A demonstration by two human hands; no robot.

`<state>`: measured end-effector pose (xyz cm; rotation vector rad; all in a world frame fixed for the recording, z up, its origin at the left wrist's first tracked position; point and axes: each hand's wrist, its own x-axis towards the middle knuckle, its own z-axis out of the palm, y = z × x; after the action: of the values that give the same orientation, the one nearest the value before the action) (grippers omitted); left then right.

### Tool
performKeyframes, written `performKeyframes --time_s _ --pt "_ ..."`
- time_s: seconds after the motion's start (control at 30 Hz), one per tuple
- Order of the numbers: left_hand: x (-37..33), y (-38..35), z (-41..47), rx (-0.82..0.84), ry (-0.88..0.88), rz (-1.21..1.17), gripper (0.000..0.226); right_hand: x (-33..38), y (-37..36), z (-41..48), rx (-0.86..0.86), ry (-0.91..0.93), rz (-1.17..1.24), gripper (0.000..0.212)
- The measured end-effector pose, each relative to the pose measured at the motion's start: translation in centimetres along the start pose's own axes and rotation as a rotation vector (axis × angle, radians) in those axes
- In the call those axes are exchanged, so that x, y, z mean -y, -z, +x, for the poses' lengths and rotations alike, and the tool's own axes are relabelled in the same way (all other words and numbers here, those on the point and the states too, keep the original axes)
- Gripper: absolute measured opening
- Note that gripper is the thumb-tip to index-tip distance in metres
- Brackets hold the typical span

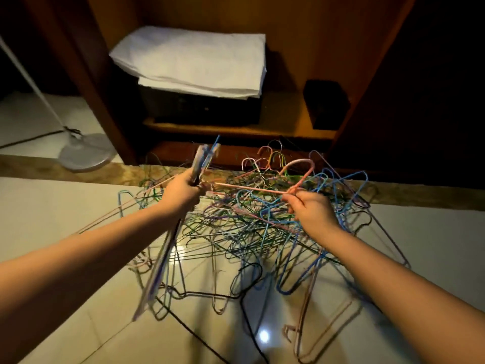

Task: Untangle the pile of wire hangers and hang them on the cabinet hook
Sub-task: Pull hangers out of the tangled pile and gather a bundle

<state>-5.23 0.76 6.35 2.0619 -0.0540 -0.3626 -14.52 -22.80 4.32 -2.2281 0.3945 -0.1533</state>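
Extending left from the right hand's (311,209) grip, pink hanger (249,189) over pile (244,232).

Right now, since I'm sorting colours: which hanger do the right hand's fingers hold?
The pink hanger, pinched at its neck by the right hand, hook raised above the pile.

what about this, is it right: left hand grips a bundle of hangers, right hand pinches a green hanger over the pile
No. The head view shows the right hand pinching a pink hanger, not a green one, over the pile. The left hand does grip a bundle.
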Motion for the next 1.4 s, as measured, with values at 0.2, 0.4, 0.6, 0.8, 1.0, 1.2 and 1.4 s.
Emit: performKeyframes --time_s 0.2,0.4,0.6,0.8,1.0,1.2,1.4 --pt "-2.4 3.1 -1.3 -0.040 0.113 -0.434 0.029 2.0 0.3 -1.9 -0.106 0.056 0.113 0.019" --pt "-3.4 3.2 -3.1 0.014 0.196 -0.419 0.028 5.8 -0.4 -2.3 -0.133 0.042 0.160 0.019" --pt "-4.1 0.5 -4.6 0.118 0.223 -0.486 0.022 9.7 -2.4 -1.6 0.003 0.113 -0.008 0.010" --pt "-4.7 -1.2 -6.2 0.262 0.186 -0.675 0.025 9.4 -3.5 -3.5 0.063 0.131 0.182 0.006" --pt "-4.9 -1.5 -6.9 0.323 0.147 -0.707 0.028 8.6 -3.0 -4.0 0.027 0.083 0.257 0.006" --pt "-4.7 -1.6 -7.3 0.328 0.159 -0.647 0.028 8.1 -3.2 -4.5 0.106 0.063 0.296 0.015" --pt "-3.9 -1.7 -7.3 0.341 0.172 -0.605 0.022 6.9 -3.3 -5.6 0.234 0.047 0.348 0.037"
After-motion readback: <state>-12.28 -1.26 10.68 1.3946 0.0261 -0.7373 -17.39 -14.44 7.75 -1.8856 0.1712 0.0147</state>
